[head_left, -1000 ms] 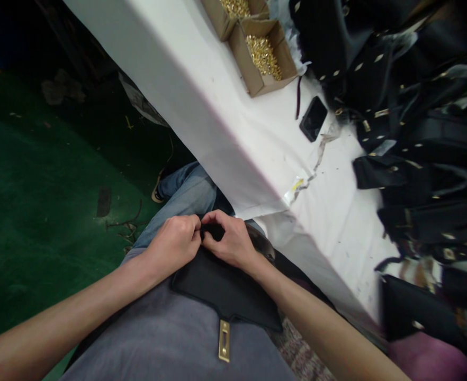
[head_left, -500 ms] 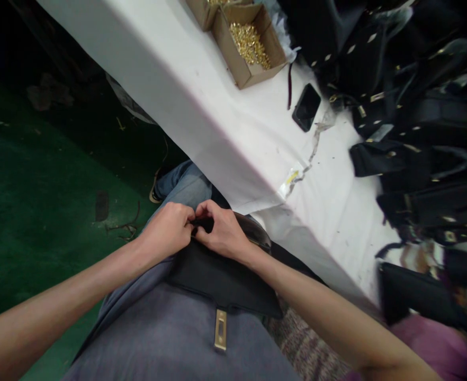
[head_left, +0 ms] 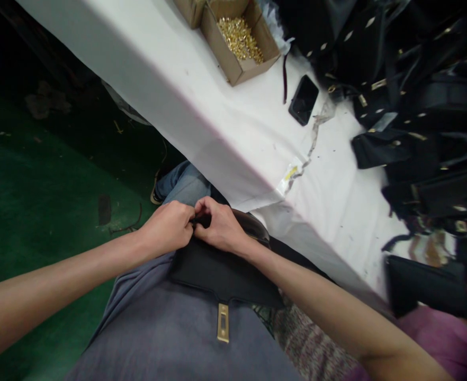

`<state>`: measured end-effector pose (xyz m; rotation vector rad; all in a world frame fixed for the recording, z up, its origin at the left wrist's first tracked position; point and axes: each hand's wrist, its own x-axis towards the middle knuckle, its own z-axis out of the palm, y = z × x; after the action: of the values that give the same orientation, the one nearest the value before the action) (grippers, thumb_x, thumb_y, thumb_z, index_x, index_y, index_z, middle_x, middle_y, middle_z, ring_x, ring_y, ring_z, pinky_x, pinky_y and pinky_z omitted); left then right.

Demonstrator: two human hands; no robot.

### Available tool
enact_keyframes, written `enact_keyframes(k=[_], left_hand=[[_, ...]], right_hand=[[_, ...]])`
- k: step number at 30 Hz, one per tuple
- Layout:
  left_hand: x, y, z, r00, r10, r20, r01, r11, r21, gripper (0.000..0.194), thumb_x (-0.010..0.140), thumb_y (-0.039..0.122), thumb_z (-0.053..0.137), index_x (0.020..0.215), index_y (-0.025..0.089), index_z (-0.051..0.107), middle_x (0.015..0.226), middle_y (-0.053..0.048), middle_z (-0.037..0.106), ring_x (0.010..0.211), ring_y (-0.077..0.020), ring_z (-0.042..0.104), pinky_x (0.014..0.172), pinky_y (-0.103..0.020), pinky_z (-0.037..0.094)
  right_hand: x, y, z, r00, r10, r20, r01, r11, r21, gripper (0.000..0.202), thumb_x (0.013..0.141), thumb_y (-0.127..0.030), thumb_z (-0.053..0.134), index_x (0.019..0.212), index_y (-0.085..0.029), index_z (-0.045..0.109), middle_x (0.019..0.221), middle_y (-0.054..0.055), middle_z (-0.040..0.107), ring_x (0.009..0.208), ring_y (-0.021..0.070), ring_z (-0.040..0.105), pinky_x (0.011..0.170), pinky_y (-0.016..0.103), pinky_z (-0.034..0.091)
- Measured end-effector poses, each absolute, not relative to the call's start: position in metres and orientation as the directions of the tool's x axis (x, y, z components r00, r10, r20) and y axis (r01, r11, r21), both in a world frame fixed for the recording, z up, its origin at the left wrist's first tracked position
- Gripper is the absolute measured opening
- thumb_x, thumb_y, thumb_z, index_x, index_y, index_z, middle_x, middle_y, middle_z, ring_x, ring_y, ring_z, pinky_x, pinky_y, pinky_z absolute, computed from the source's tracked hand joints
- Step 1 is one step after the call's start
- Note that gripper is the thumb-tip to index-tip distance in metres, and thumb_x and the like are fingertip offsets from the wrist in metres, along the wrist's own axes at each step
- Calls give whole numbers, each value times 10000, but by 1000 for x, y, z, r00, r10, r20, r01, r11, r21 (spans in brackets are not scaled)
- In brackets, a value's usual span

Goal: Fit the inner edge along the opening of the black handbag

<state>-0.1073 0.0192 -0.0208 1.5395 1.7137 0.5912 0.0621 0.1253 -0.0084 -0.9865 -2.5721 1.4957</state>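
Observation:
A black handbag (head_left: pixel 225 272) rests on my lap, its flap spread toward me with a gold clasp plate (head_left: pixel 223 323) at the flap's edge. My left hand (head_left: pixel 172 226) is closed at the bag's left end, fingers curled on a dark part of it. Right beside it, my right hand (head_left: pixel 220 226) pinches the same spot with thumb and fingers bent into a ring. The fingertips of both hands meet there, and the small piece between them is hidden. Part of the bag's body shows past my right wrist.
A white-covered table (head_left: pixel 201 121) runs diagonally ahead of me. On it stand a cardboard box (head_left: pixel 253 69) of small gold fittings, a phone (head_left: pixel 304 100) and a torn patch with tape (head_left: pixel 291 174). Many black bags (head_left: pixel 428 153) are piled at right. A pink-sleeved person (head_left: pixel 436 338) is at lower right.
Both hands stay at the same end of the handbag with almost the same grip. The view has shifted slightly, so the table things sit a little farther left and up.

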Motion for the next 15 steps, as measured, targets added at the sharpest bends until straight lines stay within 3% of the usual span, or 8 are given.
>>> enact_keyframes(k=[9, 15], left_hand=[[-124, 23, -30, 66, 975, -211, 475, 155, 866, 225, 753, 52, 583, 592, 209, 572, 543, 15, 560, 531, -153, 526, 553, -330, 306], [-131, 29, -35, 69, 968, -241, 481, 180, 858, 159, 732, 76, 616, 639, 175, 699, 577, 3, 638, 558, -150, 586, 554, -316, 308]], right_hand=[[56, 118, -5, -790, 534, -301, 519, 320, -793, 397, 766, -94, 730, 1129, -227, 642, 963, -12, 756, 866, 198, 726, 837, 313, 550], [49, 116, -12, -742, 574, -345, 569, 269, -777, 382, 754, -109, 733, 1112, -222, 665, 964, -14, 766, 869, 193, 731, 816, 295, 551]])
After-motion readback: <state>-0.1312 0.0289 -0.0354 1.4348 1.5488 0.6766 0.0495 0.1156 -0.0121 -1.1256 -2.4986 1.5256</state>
